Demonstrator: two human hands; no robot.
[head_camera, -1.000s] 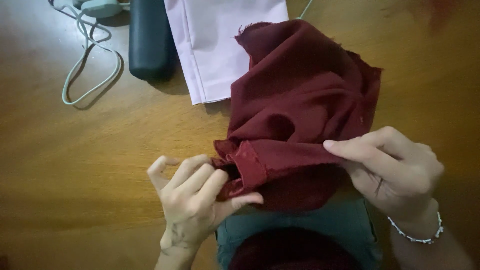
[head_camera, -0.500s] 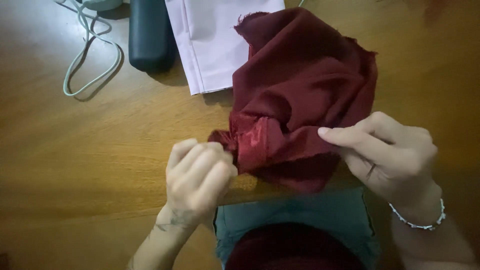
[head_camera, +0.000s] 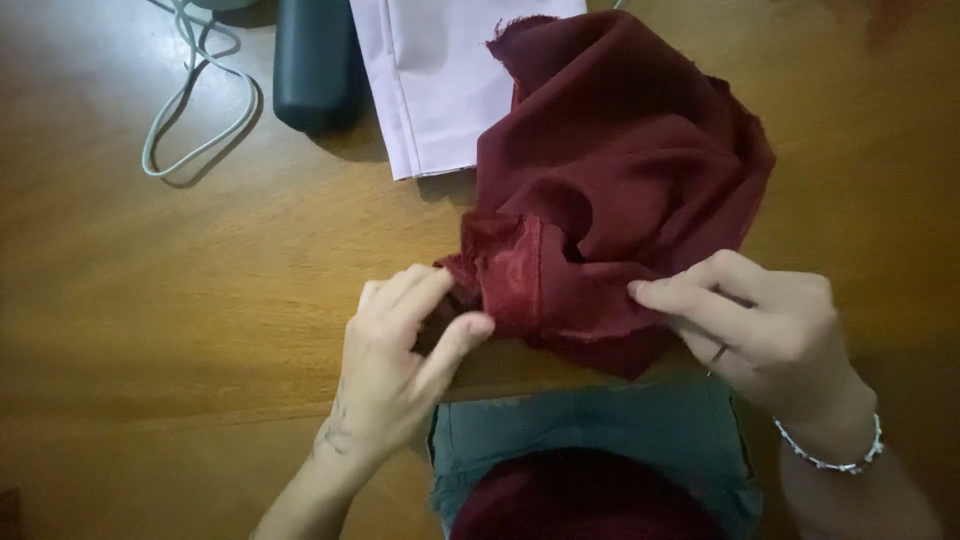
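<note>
Pinching a folded edge of dark red cloth (head_camera: 610, 190) at the near side of a wooden table (head_camera: 150, 300), the left hand (head_camera: 400, 365) curls thumb against fingers on the fold, seemingly to keep it creased. Opposite, the right hand (head_camera: 765, 325) grips the same edge, fingers bent, wrist low, drawing it taut between them.

A single head-worn camera looks steeply down from close above at a wooden table (head_camera: 150, 300), its near edge low in the frame
</note>
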